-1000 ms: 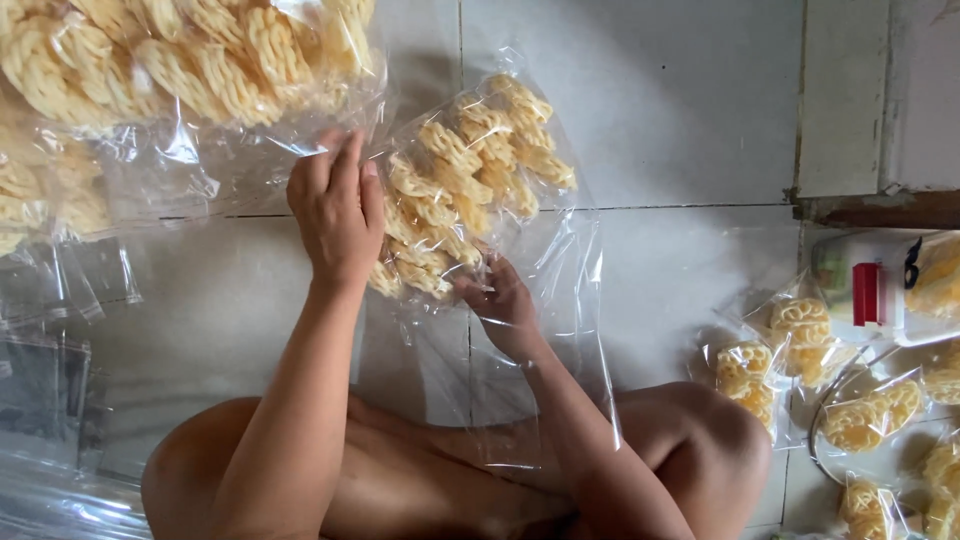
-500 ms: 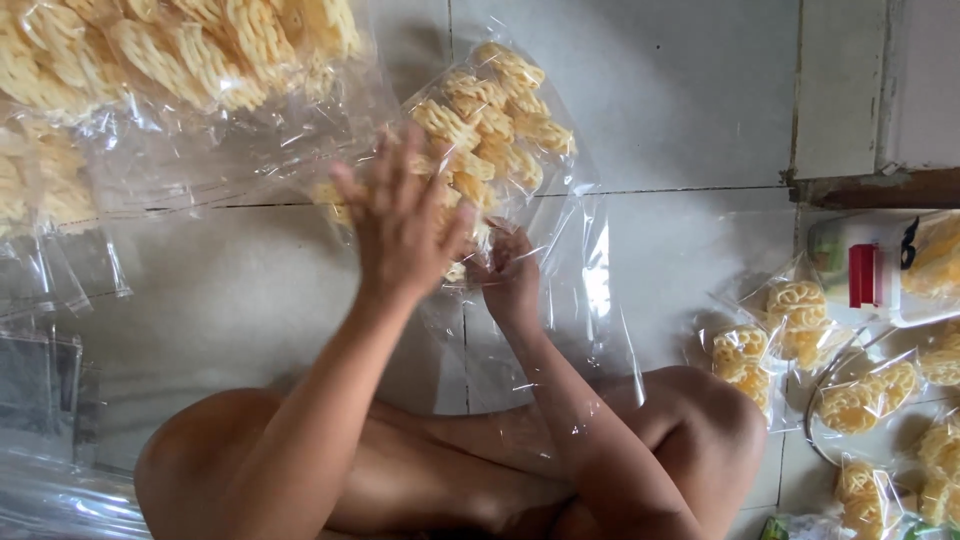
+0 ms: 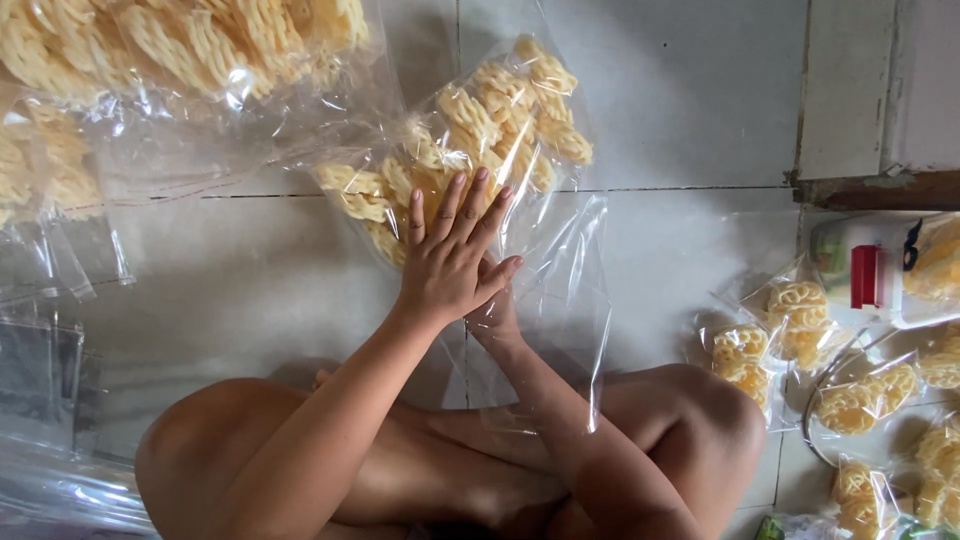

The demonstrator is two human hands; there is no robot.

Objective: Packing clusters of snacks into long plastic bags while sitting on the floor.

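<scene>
Nearest the camera, the person's bent bare knees [image 3: 690,420] frame the tiled floor [image 3: 250,270]; above them the left hand [image 3: 452,255] lies flat with fingers spread, its grip open, pressing on a clear plastic bag [image 3: 470,160] of yellow lattice crackers that rests on the floor; the right hand [image 3: 495,310] sits just beneath the left, mostly hidden, so whether its grip is open or closed I cannot tell; the bag's empty mouth trails toward the knees; to the right lie several small sealed cracker packets [image 3: 790,320] and a white device with a red part [image 3: 865,275]; farthest, at top left, sits a large clear sack of crackers [image 3: 180,50].
</scene>
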